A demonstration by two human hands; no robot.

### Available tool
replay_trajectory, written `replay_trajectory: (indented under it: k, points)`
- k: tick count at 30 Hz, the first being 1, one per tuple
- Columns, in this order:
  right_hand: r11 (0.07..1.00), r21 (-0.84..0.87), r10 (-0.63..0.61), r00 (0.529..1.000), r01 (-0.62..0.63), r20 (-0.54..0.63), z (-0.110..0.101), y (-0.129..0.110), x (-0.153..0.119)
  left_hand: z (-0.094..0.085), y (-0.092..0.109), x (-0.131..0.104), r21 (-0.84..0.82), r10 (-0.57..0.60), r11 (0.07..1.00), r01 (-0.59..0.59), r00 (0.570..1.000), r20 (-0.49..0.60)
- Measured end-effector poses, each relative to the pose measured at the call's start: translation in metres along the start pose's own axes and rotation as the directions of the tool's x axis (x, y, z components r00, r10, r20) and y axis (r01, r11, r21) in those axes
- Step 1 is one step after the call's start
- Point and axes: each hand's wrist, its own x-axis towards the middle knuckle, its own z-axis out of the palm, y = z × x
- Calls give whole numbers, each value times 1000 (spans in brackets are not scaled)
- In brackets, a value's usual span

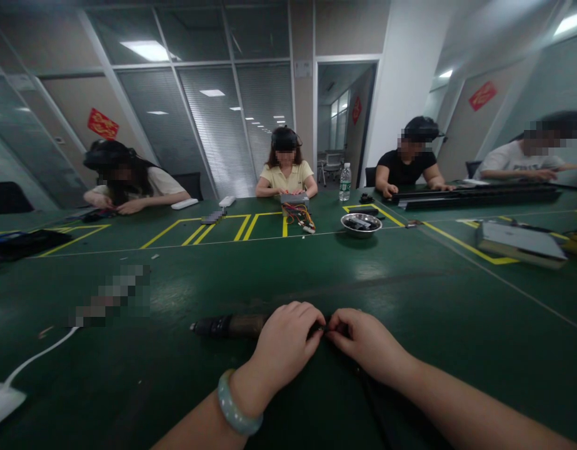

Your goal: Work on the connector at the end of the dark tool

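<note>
My left hand (288, 337), with a pale green bangle (236, 403) at its wrist, is closed, thumb and fingers pinched together. My right hand (366, 344) meets it from the right, also in a pinch. Between the fingertips shows a small dark piece (322, 328), too small and too covered to name. Behind the left hand lies a dark, round-bodied tool like an electric screwdriver (217, 325), its narrow tip pointing left and its rear end hidden. Under the right forearm, a dark cord or strip (375, 406) runs towards the table's near edge.
Across the green table (213, 281) several people in black headgear work. Farther back stand a metal bowl (362, 231) of dark parts, a water bottle (345, 182) and a metal box with coloured wires (295, 203). A silver box (520, 242) is right; a white cable (39, 353) left.
</note>
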Motion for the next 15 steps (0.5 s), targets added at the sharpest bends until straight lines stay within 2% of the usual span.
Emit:
replay_trajectory:
  k: [11, 15]
  points:
    - [999, 40, 7, 1000, -7, 1, 1, -1, -1, 0, 0, -1, -8, -2, 1000, 2, 1000, 9]
    - [1000, 28, -3, 999, 3, -32, 4, 1, -2, 0, 0, -1, -12, 10, 1000, -10, 1000, 18]
